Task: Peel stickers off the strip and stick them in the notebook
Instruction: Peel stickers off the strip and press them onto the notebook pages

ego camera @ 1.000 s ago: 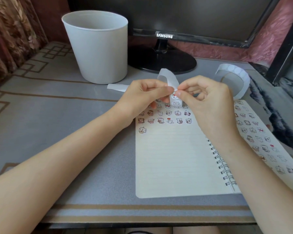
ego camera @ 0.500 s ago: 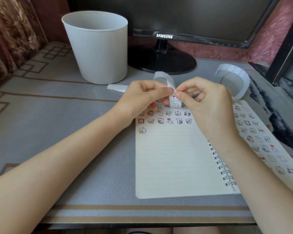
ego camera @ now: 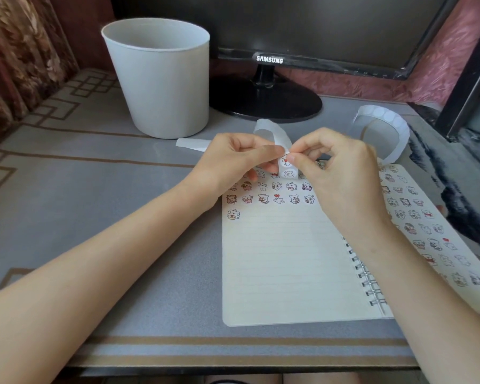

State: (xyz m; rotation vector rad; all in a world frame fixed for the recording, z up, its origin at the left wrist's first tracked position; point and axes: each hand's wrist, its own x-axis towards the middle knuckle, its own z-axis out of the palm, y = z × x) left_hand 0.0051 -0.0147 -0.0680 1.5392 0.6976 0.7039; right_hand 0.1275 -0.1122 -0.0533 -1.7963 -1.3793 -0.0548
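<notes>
A spiral notebook (ego camera: 283, 267) lies open on the desk, with rows of small cartoon stickers across the top of the left page and over the right page (ego camera: 427, 231). Above its top edge my left hand (ego camera: 233, 159) pinches a white sticker strip (ego camera: 272, 131) that loops up and back. My right hand (ego camera: 336, 167) pinches a sticker (ego camera: 284, 159) at the strip's bend with thumb and forefinger. One more sticker (ego camera: 288, 173) sits on the strip just below. The strip's loose end (ego camera: 191, 142) trails left on the desk.
A white bucket (ego camera: 161, 84) stands at the back left. Behind the hands is a Samsung monitor on its round black base (ego camera: 269, 103). A curled length of white strip (ego camera: 385, 126) lies at the back right. A patterned grey mat (ego camera: 94, 189) covers the desk.
The strip's loop has sunk lower between the hands. My right thumb and forefinger have closed in on the sticker at the bend. Both hands stay in nearly the same place.
</notes>
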